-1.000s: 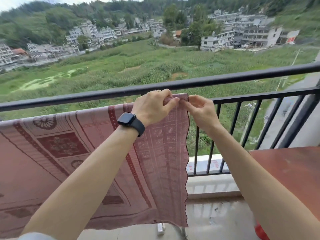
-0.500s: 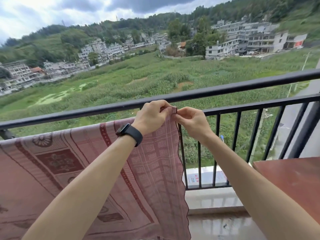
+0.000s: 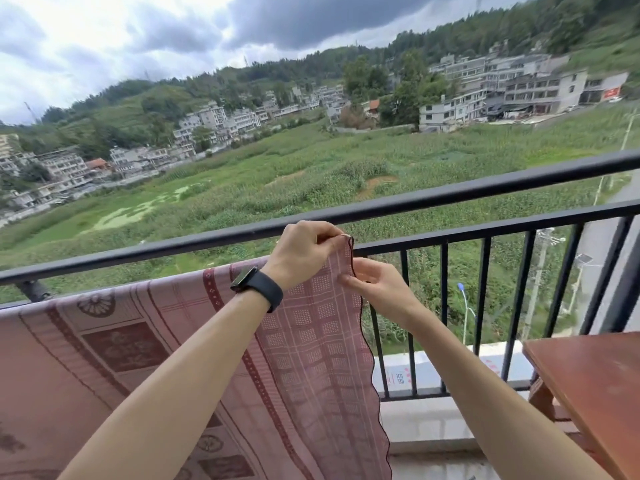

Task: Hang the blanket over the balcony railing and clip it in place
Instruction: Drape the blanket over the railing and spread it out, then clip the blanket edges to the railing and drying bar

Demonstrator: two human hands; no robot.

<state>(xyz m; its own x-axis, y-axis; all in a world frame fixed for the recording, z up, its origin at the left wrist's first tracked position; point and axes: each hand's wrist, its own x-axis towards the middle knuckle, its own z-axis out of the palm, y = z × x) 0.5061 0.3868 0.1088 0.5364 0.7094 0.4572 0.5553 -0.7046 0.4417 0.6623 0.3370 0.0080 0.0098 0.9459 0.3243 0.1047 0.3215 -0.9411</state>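
Pink patterned cloth is pinched at its upper right corner by the left hand (image 3: 304, 251), a black watch (image 3: 257, 287) worn at the wrist, while the edge just below is gripped by the right hand (image 3: 375, 289). The blanket (image 3: 145, 358) is draped over the black balcony railing (image 3: 485, 188). A wooden desk (image 3: 595, 386) is seen at right.
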